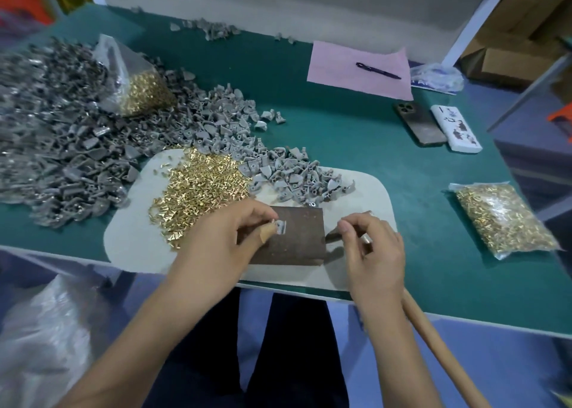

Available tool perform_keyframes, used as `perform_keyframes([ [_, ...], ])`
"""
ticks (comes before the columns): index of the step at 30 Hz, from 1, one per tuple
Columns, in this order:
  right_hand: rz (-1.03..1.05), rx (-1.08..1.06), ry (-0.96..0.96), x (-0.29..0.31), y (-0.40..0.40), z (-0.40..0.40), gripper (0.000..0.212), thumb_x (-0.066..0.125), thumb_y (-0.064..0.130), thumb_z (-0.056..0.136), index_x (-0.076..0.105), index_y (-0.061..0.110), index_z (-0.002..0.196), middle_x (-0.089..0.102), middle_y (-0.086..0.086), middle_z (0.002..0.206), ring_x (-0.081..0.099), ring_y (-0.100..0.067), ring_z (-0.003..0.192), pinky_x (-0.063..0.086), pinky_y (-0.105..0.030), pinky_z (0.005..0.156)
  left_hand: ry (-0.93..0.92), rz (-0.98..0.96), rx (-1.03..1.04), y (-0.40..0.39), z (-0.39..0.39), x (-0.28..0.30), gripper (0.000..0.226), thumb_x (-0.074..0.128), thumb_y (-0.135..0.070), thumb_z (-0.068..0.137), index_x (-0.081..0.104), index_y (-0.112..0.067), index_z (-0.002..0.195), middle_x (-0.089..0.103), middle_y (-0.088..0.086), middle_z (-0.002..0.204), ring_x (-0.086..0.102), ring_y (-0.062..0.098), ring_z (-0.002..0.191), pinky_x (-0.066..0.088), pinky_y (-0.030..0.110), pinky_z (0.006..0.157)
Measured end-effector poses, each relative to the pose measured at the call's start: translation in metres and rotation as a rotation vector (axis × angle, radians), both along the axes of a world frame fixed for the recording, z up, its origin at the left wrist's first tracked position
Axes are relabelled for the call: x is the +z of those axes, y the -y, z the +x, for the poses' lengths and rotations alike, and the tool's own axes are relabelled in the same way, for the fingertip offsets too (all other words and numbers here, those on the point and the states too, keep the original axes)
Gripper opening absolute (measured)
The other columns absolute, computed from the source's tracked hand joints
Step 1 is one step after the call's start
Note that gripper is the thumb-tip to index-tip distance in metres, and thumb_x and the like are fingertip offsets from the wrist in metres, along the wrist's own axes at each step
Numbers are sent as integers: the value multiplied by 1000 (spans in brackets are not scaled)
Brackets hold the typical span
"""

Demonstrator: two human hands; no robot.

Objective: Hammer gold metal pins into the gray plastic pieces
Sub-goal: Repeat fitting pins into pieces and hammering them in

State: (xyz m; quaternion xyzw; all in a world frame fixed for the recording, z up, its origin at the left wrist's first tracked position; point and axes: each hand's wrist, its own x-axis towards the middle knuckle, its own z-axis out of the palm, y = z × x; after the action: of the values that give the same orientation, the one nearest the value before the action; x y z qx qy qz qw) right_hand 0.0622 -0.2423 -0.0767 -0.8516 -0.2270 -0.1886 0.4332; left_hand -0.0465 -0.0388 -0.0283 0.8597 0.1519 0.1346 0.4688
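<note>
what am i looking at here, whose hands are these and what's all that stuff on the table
This is one picture from a camera worn on a person's head, looking down at their own two hands; no robot is involved. On the green table lie a big heap of gray plastic pieces and a pile of gold pins on a pale mat. The left hand pinches one gray piece on a dark brown block. The right hand grips a hammer; its wooden handle sticks out behind. A sealed bag of pins, two phones and a pen lie to the right.
</note>
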Motion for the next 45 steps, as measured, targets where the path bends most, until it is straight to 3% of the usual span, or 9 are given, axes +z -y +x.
perform_keyframes([
  [3, -18, 132, -34, 15, -12, -16, 6, 67, 30, 94, 70, 28, 90, 65, 17, 91, 60, -16, 90, 44, -49, 85, 6, 199, 4, -1, -4, -5, 9, 70, -40, 89, 73, -37, 97, 62, -23, 96, 49, -1, 102, 41, 24, 82],
  [9, -309, 236, -9, 45, -44, -30, 8, 63, 36, 94, 69, 33, 90, 62, 17, 90, 54, -12, 92, 34, -38, 86, 3, 252, 39, -5, -5, -10, 14, 71, -43, 88, 76, -37, 99, 59, -21, 97, 47, 7, 103, 48, 39, 83],
  [14, -593, 277, 46, 59, -57, -23, 5, 70, 34, 91, 71, 32, 87, 61, 13, 85, 56, -18, 93, 35, -41, 85, -7, 239, 36, -12, -5, -11, 16, 71, -48, 85, 76, -40, 97, 59, -21, 96, 47, 6, 102, 49, 38, 79],
  [20, -743, 392, 90, 73, -63, -20, 11, 64, 31, 97, 73, 28, 92, 63, 11, 89, 57, -20, 96, 35, -39, 94, 7, 259, 62, -12, -5, -14, 14, 77, -47, 82, 77, -40, 94, 61, -21, 92, 46, 4, 95, 49, 36, 66],
  [29, -759, 373, 70, 77, -67, -27, 8, 70, 21, 92, 75, 19, 87, 67, 4, 84, 61, -26, 90, 39, -38, 87, 42, 266, 55, -14, -5, -18, 16, 76, -50, 81, 77, -40, 94, 59, -20, 88, 43, 2, 90, 48, 35, 61],
  [35, -816, 411, 208, 78, -76, -30, 15, 83, 2, 71, 70, 8, 70, 64, -7, 72, 61, -32, 75, 34, -34, 77, 27, 346, 24, -19, -5, -16, 13, 73, -47, 82, 77, -38, 91, 59, -21, 87, 43, 6, 88, 45, 32, 58],
  [40, -696, 460, 38, 76, -71, -26, 11, 69, 7, 91, 75, 7, 82, 66, -7, 79, 59, -32, 84, 47, -44, 84, 26, 365, 30, -18, -6, -15, 15, 72, -48, 83, 77, -41, 95, 57, -22, 86, 38, 1, 87, 33, 21, 56],
  [45, -542, 461, -89, 72, -67, -22, 7, 74, 3, 87, 77, 9, 85, 67, -3, 80, 58, -27, 83, 46, -42, 82, 14, 379, 43, -16, -7, -14, 13, 72, -48, 86, 76, -43, 97, 57, -22, 87, 38, 1, 87, 33, 21, 56],
])
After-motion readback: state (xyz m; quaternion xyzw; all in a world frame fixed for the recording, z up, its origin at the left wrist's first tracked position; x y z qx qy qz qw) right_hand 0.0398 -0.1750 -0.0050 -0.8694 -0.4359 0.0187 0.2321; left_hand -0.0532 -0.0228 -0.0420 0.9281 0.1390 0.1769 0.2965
